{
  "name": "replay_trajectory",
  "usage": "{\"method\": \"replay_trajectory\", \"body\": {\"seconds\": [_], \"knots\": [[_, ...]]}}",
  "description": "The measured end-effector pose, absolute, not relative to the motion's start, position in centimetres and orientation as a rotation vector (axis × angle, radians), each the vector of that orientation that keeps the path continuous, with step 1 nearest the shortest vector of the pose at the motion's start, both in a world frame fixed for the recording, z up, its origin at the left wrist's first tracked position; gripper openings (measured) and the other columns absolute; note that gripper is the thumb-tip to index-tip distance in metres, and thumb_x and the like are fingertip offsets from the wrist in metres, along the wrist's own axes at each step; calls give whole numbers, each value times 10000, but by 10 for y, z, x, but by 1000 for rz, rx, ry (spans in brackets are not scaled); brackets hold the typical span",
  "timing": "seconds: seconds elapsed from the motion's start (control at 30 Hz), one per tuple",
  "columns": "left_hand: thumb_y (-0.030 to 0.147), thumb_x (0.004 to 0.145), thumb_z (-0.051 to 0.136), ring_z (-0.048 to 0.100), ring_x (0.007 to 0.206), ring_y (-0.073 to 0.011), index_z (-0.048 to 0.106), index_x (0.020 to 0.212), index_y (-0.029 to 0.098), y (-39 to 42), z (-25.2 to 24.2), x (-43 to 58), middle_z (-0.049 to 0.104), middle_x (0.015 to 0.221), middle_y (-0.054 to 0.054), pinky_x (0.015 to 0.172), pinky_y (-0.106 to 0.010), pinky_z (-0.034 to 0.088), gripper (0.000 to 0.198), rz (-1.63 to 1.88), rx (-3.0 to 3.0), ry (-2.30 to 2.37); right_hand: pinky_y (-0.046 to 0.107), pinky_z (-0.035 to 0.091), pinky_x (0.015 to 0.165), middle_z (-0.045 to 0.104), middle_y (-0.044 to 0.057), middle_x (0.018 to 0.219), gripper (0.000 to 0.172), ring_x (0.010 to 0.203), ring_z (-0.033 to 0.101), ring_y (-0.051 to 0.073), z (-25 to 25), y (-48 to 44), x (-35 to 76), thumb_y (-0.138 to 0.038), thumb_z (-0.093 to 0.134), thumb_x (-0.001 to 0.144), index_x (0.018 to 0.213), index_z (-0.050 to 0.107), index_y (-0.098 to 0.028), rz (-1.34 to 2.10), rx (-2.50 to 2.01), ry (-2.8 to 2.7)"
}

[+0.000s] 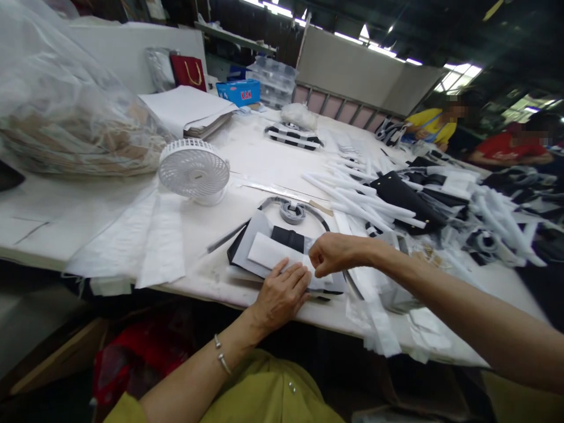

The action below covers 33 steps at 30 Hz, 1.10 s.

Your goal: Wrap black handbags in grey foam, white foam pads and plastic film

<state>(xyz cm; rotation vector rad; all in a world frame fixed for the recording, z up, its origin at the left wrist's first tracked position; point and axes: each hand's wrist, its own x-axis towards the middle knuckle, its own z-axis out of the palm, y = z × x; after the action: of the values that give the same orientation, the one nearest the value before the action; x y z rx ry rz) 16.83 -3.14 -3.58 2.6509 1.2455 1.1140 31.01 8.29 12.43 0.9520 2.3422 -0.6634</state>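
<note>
A black bag (236, 247) lies on the table by its front edge, with a pale grey sheet (258, 226) over it and a white foam-like strip (268, 251) across that. My left hand (284, 292) rests flat on the strip, its fingers stretched out. My right hand (329, 252) is curled closed at the right part of the bag; whatever its fingers grip is hidden. Between the strip and the far side shows a black band (288, 238). Behind it sits a coiled grey-wrapped strap (292, 212), whose length arcs around the bag.
On the left stand a white fan (194, 170) and a large clear plastic bag (79, 117). White padding strips (352, 191) and wrapped black bags (405, 200) crowd the right. A blue box (240, 92) is at the back. Two people sit at the far right.
</note>
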Motion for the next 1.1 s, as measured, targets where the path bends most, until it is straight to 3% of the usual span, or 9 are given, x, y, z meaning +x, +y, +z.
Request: {"method": "replay_trajectory", "body": {"seconds": [0.23,0.43,0.5,0.6,0.67,0.87,1.0,1.1], "knots": [[269,968,529,588,1215,-226,558,1277,131,-31,-40,170,680,1228,-99,1168,-453,313,339,1192,2610,1251,265,384,622,750,26,758,128,735,674,190,91,111,274,-277,750,746,849,783,-209,-255,661,2155],[265,970,518,583,1215,-227,553,1278,116,-29,-42,171,671,1244,-100,1161,-447,315,344,1189,2609,1261,380,387,874,753,61,778,133,788,686,219,74,110,267,-300,802,751,773,755,-178,6,477,2183],[262,969,519,582,1215,-228,553,1273,116,-28,-41,171,670,1244,-104,1157,-447,320,339,1189,2607,1260,396,379,889,754,89,852,221,840,682,243,71,109,267,-346,827,736,820,741,-160,95,453,2229],[265,963,535,585,1214,-231,555,1261,122,-28,-40,171,678,1219,-107,1153,-458,332,331,1159,2612,1250,394,376,882,736,103,1005,483,921,666,274,67,113,271,-490,859,673,988,694,-163,196,514,2332],[271,954,556,583,1220,-233,555,1254,126,-29,-40,171,680,1212,-107,1150,-463,339,333,1143,2617,1245,383,377,871,724,95,1042,596,943,659,280,68,121,277,-556,857,642,1055,657,-174,185,578,2352],[277,944,568,587,1220,-235,556,1253,148,-30,-43,170,670,1245,-106,1142,-472,349,335,1161,2620,1249,391,416,883,707,114,1116,532,1033,649,305,84,146,311,-494,838,696,1088,659,-182,150,1051,2385],[279,941,569,592,1217,-240,559,1258,151,-30,-44,170,671,1245,-111,1141,-469,351,343,1183,2634,1240,374,453,929,636,108,1302,749,1161,610,288,75,135,334,-543,812,700,1334,562,-233,-195,1313,2566],[276,937,573,596,1216,-242,561,1255,152,-29,-45,170,676,1235,-110,1143,-472,346,342,1191,2636,1241,408,446,991,625,113,1330,825,1207,587,314,60,125,343,-542,855,627,1342,573,-243,-209,1402,2539]]}}
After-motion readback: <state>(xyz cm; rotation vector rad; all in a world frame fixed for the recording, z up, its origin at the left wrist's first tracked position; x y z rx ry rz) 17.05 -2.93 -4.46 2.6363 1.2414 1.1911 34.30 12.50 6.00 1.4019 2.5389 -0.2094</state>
